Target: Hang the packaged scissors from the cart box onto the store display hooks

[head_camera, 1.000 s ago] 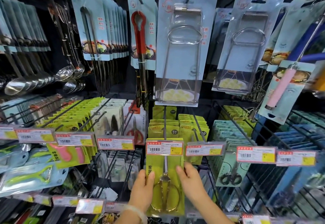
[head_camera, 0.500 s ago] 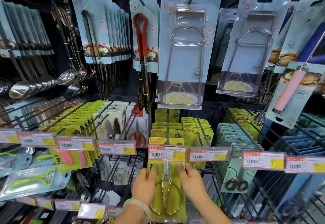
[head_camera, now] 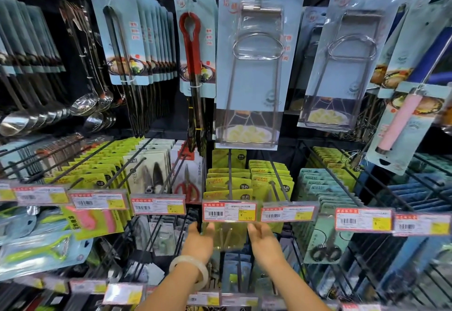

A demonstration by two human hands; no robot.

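Head view: you are looking forward and slightly down at a store wall of display hooks, with both your forearms reaching in from the bottom edge.
Scissors package: the yellow-green packaged scissors [head_camera: 226,236] hangs between your two hands, just under the red-framed price tag [head_camera: 229,211] marked 15.50, which covers its top edge.
Long axis: the card stands upright, long side vertical; the pale scissor blades run up and down the middle of it, though motion blur hides which end the tips are at.
Hook: the display hook [head_camera: 229,176] above it is a dark rod running back from the price tag, loaded with more yellow-green cards behind.
Left hand: your left hand [head_camera: 199,241] is at the card's left edge, fingers curled loosely against it; the blur keeps you from seeing whether it truly grips.
Right hand: your right hand [head_camera: 263,242] is at the card's right edge, fingers reaching up toward the tag; again you cannot tell if it grips or only touches.
Bracelet: a pale bangle [head_camera: 192,268] sits on your left wrist.
Neighbours: red-handled scissors [head_camera: 187,187] hang one hook to the left, and dark-handled scissors on a teal card [head_camera: 326,242] hang to the right.
Above: a steel dish clip in a clear blister [head_camera: 254,66] hangs over the yellow-green cards, beside red-handled tongs [head_camera: 193,49].
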